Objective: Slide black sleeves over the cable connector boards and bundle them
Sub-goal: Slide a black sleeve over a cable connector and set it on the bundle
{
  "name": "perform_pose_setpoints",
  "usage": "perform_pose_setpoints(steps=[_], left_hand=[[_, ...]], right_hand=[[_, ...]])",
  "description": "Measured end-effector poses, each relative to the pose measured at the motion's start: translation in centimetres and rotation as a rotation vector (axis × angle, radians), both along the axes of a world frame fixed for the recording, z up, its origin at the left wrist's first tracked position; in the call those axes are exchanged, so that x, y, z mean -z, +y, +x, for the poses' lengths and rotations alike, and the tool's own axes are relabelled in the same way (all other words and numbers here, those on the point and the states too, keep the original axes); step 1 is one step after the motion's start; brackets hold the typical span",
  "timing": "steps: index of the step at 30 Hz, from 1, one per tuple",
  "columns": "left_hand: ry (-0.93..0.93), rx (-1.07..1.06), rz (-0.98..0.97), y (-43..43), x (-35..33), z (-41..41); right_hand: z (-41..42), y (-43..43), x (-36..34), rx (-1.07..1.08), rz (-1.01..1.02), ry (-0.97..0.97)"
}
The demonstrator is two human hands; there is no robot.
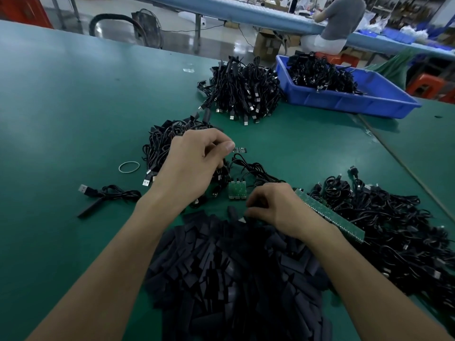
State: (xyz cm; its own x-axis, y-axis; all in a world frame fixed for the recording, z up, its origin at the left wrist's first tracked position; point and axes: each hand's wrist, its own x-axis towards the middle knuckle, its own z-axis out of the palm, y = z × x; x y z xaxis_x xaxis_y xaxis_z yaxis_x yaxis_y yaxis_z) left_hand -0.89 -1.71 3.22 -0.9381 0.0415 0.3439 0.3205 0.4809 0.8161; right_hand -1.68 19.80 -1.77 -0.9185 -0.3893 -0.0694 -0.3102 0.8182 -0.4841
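from the head camera, looking down on the green bench [73, 107]: my left grip [197, 163] is clamped, thumb and forefinger pinched on a small connector board [240, 150] that sticks out to the right of my fingertips, held up off the bench. its black cable [248, 166] loops down beneath it. behind that hand lies a bundle of black cables [162, 141] with usb plugs showing at its near-left edge.

my right grip [273, 207] is nearer to me, fingers curled down at the far edge of the big heap of black sleeves [234, 274] in front of me. i cannot tell whether it has hold of a sleeve or only touches the heap.

between my two hands sits a small green board panel [237, 190] with cables joined at its far edge. a long green board strip [330, 214] runs diagonally just beside my right wrist, against a loose pile of cables [394, 230] on the right.

on the left a rubber band [129, 167] lies flat, and near it a single coiled cable [110, 194] with a usb plug at one end. farther off, another cable heap [241, 92] sits beside a blue bin [357, 102] holding more cables. a seated person [339, 23] is at another bench in the background.
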Motion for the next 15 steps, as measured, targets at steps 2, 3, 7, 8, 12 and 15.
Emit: perform_pose_setpoints(steps=[2, 3, 7, 8, 12, 15], left_hand=[[-0.004, -0.018, -0.024, 0.0, 0.1, -0.1], [-0.016, -0.024, -0.033, 0.0, 0.2, -0.2], [-0.046, -0.035, -0.127, -0.2, 0.5, -0.4], [-0.056, -0.031, -0.150, -0.2, 0.6, -0.4], [-0.099, 0.005, -0.155, -0.4, 0.7, -0.6], [-0.094, 0.020, -0.135, -0.3, 0.9, -0.7]], right_hand=[[0.1, 0.2, 0.0, -0.010, 0.035, -0.020], [0.2, 0.2, 0.0, -0.011, 0.045, -0.013], [0.3, -0.3, -0.1, 0.049, -0.112, 0.035], [0.2, -0.4, -0.2, 0.063, -0.152, 0.049], [0.1, -0.7, -0.6, 0.123, -0.295, 0.105], [0.0, -0.8, -1.0, 0.173, -0.371, 0.150]])
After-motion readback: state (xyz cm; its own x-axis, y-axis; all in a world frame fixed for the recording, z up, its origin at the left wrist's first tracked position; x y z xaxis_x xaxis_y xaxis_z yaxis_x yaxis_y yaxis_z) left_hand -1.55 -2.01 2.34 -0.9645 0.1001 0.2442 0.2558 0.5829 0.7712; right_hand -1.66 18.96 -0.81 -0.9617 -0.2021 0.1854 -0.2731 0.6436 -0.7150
